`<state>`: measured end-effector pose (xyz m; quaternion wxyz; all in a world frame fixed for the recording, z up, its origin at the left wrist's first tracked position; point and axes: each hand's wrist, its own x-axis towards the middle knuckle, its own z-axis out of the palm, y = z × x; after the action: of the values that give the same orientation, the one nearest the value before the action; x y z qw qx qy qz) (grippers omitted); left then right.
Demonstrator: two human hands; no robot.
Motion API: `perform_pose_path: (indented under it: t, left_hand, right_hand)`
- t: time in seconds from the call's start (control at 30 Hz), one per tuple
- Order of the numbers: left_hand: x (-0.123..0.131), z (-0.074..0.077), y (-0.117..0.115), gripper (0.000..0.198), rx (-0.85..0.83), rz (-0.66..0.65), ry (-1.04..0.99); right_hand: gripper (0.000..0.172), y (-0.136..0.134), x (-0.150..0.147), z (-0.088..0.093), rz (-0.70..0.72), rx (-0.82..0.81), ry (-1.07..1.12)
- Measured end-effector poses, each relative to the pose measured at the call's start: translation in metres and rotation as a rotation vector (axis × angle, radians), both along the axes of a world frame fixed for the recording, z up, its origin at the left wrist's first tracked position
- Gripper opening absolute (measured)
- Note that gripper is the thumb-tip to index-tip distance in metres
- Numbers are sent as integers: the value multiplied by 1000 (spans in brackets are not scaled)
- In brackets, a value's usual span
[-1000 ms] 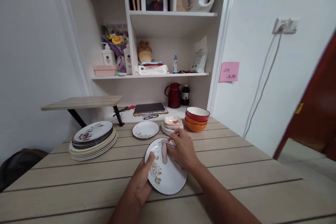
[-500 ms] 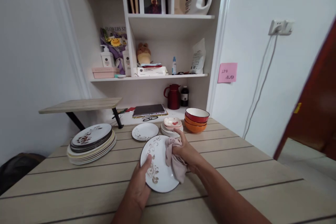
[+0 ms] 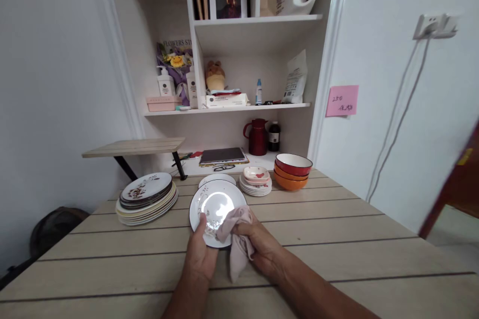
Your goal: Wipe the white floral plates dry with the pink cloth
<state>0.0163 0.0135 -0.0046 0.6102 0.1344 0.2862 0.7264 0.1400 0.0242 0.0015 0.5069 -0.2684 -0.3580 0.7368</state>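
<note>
I'm seeing the left hand (image 3: 201,258) gripping a white plate (image 3: 219,202) by its near rim, fingers clamped on it, tilting it up over the desk (image 3: 337,232). The right hand (image 3: 260,249) is bunching its fingers around a pink cloth (image 3: 236,248), pressing it against the plate's lower right edge, with a plate stack (image 3: 147,200) sitting left.

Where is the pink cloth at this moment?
In the head view, low at the centre: the right hand grips the pink cloth against the lower right rim of the white plate, held by the left hand.
</note>
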Motion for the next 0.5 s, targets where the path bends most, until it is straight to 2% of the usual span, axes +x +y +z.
perform_pose_path:
  t: [0.13,0.23,0.37,0.5]
  left_hand:
    - [3,-1,1,46,23,-66,13]
    - [8,-1,1,50,32,-135,22]
    - [13,2,-3,52,26,-217,69]
    - [15,7,-8,51,3,-246,118]
  right_hand:
    - [52,5,5,4,-21,-15,3]
    - [45,15,15,5,-111,-5,-24]
    - [44,25,27,6,-183,77,-101]
    - [41,28,32,8,-238,152,-178]
